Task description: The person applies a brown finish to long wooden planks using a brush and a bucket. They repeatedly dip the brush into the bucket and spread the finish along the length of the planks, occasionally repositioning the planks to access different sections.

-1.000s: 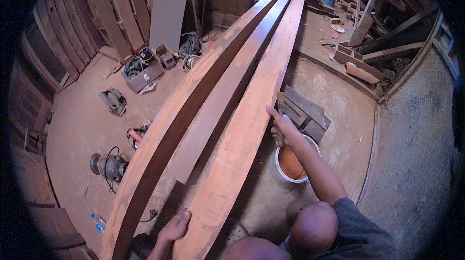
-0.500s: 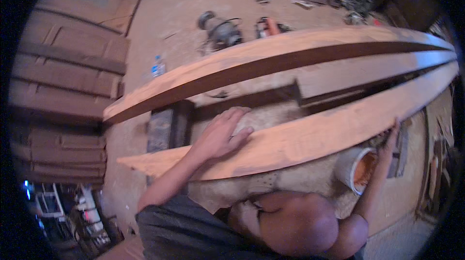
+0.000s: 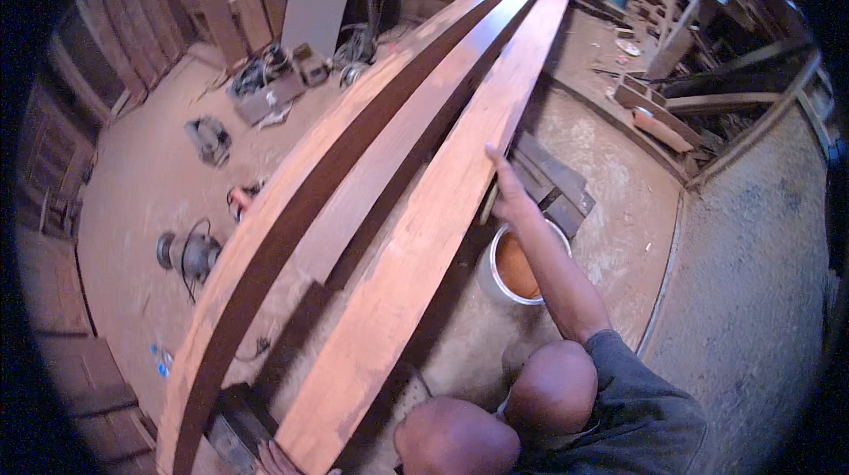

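bucket (image 3: pixel 493 282) right of the beams (image 3: pixel 429 232); tools (image 3: pixel 200 256) left.

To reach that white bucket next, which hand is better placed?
The right hand, most likely: it is close by the white bucket, its forearm crossing it in view. The left hand is farther off, at the near end of the right-hand plank.

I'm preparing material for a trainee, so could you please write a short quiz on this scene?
1. How many long planks lie side by side?
2. True or false: the bucket stands to the left of all of them.
3. Which part of the rightmost plank is the left hand at? A) its far end; B) its middle; C) its near end.

Key: 1. Three. 2. False; it stands to their right. 3. C.
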`<state>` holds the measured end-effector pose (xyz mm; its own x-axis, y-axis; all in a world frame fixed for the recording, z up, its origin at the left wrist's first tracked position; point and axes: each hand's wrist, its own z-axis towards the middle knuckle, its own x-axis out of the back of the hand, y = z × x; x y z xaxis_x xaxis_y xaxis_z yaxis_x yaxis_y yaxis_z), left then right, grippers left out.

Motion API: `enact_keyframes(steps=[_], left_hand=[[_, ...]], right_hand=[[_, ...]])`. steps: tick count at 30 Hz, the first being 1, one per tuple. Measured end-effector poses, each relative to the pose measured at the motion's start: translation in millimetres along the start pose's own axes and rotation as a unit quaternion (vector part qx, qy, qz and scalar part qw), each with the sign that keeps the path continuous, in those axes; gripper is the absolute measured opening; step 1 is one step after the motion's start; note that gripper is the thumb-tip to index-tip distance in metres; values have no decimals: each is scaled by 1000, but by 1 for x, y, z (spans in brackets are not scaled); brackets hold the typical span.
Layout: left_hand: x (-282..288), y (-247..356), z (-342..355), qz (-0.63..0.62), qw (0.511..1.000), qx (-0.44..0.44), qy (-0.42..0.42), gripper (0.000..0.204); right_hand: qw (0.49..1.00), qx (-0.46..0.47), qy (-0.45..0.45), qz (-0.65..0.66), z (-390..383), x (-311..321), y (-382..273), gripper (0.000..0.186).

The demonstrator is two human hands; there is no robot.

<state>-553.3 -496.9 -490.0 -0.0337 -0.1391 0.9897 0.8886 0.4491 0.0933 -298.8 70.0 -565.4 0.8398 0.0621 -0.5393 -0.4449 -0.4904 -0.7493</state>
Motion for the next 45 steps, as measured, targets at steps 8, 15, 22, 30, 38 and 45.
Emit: enact_keyframes(steps=[8,15,22,30,38,45], left_hand=[[-9,-25,-7,-32,999,-7,18,98],[-10,-30,-15,46,998,-41,26,98],[5,-53,-54,126,990,-13,-55,95],[-18,-55,-38,143,985,-28,94,33],[-22,-52,-40,157,987,-13,42,35],[-20,-57,-32,82,993,41,-74,63]], right_hand=[[1000,-18,-14,-4,12,28,23,78],[999,20,-26,13,1,25,30,76],[999,-9,-6,42,-55,12,41,67],[998,-49,17,32,-62,11,32,75],[1000,-5,24,5,-44,18,40,67],[1000,6,26,-11,-30,9,26,74]])
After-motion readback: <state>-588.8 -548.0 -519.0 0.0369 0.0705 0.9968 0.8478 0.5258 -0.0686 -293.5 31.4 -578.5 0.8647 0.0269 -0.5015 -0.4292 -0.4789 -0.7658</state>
